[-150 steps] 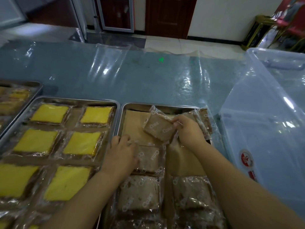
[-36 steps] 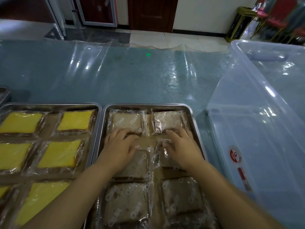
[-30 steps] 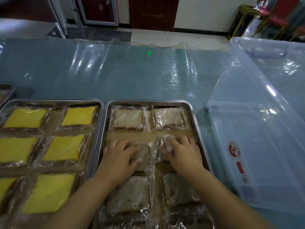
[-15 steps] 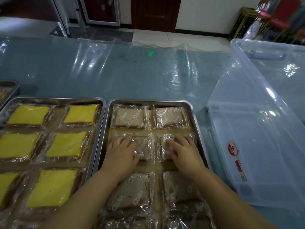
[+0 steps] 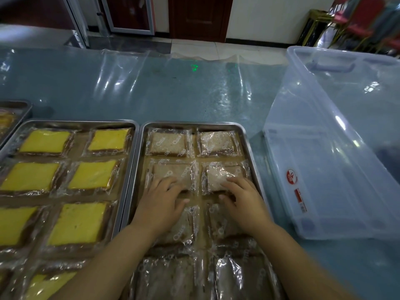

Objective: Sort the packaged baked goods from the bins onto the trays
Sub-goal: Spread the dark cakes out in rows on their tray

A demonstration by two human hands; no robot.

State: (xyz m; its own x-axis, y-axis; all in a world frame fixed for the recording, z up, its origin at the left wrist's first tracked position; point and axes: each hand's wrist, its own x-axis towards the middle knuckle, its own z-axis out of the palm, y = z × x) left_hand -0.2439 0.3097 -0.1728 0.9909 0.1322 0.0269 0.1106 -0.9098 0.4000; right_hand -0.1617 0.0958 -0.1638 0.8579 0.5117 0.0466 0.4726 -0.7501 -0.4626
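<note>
My left hand (image 5: 161, 204) and right hand (image 5: 244, 202) lie flat side by side at the centre of the frame, fingers stretched out and gripping nothing. Each presses on one wrapped brown slice in the second row of the brown tray (image 5: 194, 123): the left on the left packet (image 5: 173, 173), the right on the right packet (image 5: 225, 175). I judge this to be squaring up, not placing. The tray holds two columns of these packets, from the pair at its far rim down past my wrists to the bottom edge of the frame, and I see no open slot in it. Just left of it, rim against rim, the yellow tray (image 5: 75, 121) carries its own two columns of wrapped yellow cakes (image 5: 93, 175), also filled as far as the frame shows. A third tray (image 5: 21, 105) peeks in at the left edge; its contents are too blurred to name. At the right stands the clear bin (image 5: 324, 169), and through its wall I make out no packets. On that showing, I reckon the sorting is near its end, with only tidying left, unless other bins sit out of view.
</note>
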